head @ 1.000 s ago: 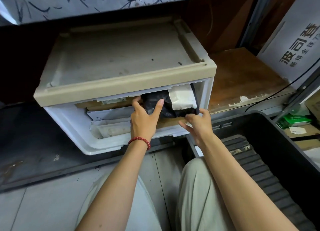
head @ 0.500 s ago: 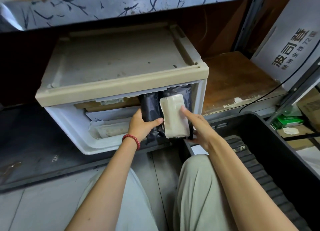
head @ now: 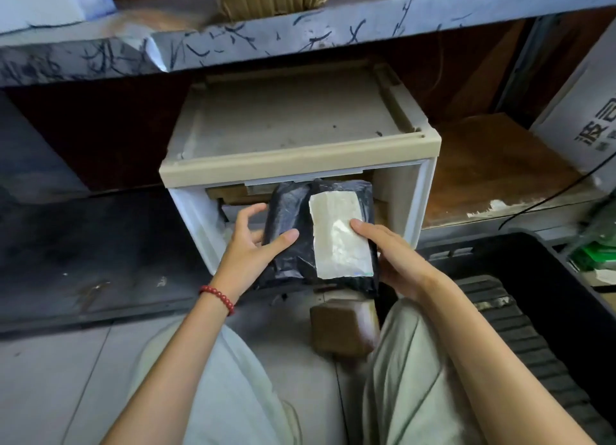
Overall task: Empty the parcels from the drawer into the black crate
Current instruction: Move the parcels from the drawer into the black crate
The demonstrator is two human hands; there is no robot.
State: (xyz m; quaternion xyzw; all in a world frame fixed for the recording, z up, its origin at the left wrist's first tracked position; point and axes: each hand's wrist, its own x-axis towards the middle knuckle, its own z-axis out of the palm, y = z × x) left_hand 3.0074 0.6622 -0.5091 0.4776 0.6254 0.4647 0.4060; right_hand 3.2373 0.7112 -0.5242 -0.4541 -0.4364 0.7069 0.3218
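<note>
Left hand: The person's left hand gripped the left edge of a black plastic-wrapped parcel, thumb laid flat across its front, the topmost finger lifted clear and spread from the rest, which curled behind the wrap.

Bracelet: A red bead bracelet circled the left wrist.

Drawer: The white plastic drawer stood open beneath its beige plastic cabinet top, with brown packages partly visible inside.

Parcel: The black plastic-wrapped parcel was held upright between both hands just in front of the drawer mouth, off the floor and left of the crate. Its glossy wrap was creased and folded, with loose plastic bunched at the lower edge.

Label: A white rectangular paper label covered the right half of the parcel's face, shiny and wrinkled; its print was too blurred to read.

Box: A brown cardboard box lay on the floor below the parcel, between the person's knees.

Right hand: The right hand held the parcel's right edge, thumb pressed along the label; its fingers were hidden behind the parcel.

Crate: The black plastic crate sat on the floor at right, its ribbed bottom showing.

Carton: A white printed carton leaned at the far right.
</note>
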